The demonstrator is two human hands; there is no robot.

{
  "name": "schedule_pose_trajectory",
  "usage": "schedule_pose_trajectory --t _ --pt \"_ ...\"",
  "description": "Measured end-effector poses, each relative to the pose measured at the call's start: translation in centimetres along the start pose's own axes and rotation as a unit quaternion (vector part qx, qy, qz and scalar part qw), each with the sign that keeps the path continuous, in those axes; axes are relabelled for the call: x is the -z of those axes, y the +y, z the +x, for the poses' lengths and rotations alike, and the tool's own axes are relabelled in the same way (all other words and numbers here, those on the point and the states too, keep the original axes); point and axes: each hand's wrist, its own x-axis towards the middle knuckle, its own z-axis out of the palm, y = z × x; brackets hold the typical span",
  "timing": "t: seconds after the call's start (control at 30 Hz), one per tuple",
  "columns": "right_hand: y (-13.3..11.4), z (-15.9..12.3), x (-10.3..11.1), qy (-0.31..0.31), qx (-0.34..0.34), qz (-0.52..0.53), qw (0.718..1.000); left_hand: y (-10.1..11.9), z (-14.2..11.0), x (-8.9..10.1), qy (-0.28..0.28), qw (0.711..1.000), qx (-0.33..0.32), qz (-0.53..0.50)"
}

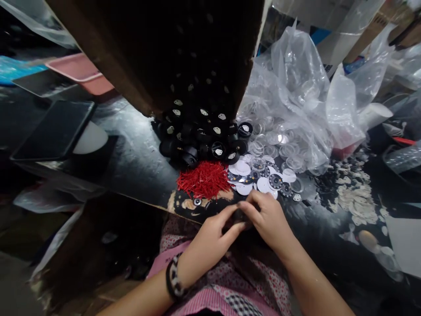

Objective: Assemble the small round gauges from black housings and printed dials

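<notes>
The left hand had thumb and fingers clamped on a small dark piece at the near edge of the worktop; the right hand bent over it, fingertips touching (whether pinching or merely pressing, I could not tell). The step in hand looked like close finger work on that piece, and the next move seemed to call for a steady left hold. Just beyond lay red slivers and printed discs, with black cases farther back.

A black worktable, worn tan at its near edge, catches pale light above deep shadow.
</notes>
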Motion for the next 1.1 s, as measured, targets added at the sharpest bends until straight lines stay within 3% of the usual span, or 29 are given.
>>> schedule_pose_trajectory --t 0.1,0.2,0.23,0.3,0.37,0.43,0.53,0.6,0.7,0.8,0.9,1.0,1.1 --pt "-0.3 -0.4 0.4 -0.032 -0.011 0.081 0.996 -4.4 -4.7 3.6 0.066 0.996 0.053 0.042" --pt "-0.5 -0.3 -0.2 -0.014 -0.031 0.082 0.996 -9.6 -9.0 8.6 0.254 0.947 0.142 0.138" --pt "-0.6 -0.1 -0.6 -0.019 -0.029 0.079 0.996 -10.7 -9.8 10.1 0.281 0.933 0.156 0.16" --pt "-1.0 0.2 -1.4 -0.04 -0.011 0.081 0.996 -11.3 -10.2 12.3 0.32 0.912 0.145 0.215" --pt "-1.4 0.5 -1.8 -0.053 0.004 0.085 0.995 -9.6 -8.6 13.3 0.333 0.904 0.078 0.257" --pt "-1.7 0.6 -2.0 -0.049 0.009 0.082 0.995 -6.7 -5.5 13.6 0.34 0.901 -0.005 0.268" --pt "-1.8 0.4 -2.0 -0.039 0.014 0.076 0.996 -2.8 0.6 14.2 0.354 0.904 -0.051 0.235" --pt "-1.7 0.2 -2.1 -0.031 0.023 0.078 0.996 -1.6 4.1 15.0 0.366 0.9 -0.057 0.23" --pt "-1.3 -0.3 -2.2 -0.017 0.024 0.077 0.997 -1.7 7.3 16.1 0.376 0.905 -0.053 0.195" --pt "-0.9 -0.6 -2.4 -0.015 0.018 0.076 0.997 -2.6 7.9 16.7 0.374 0.919 -0.049 0.12" --pt "-0.7 -0.6 -2.5 -0.02 0.019 0.082 0.996 -3.0 6.7 16.2 0.376 0.925 -0.056 0.026" --pt "-1.2 -0.2 -2.5 -0.019 0.013 0.106 0.994 -2.3 4.4 13.9 0.361 0.929 -0.063 -0.048" --pt "-2.1 0.6 -2.3 -0.009 0.013 0.141 0.99 -1.0 1.8 10.0 0.25 0.961 -0.015 -0.12"
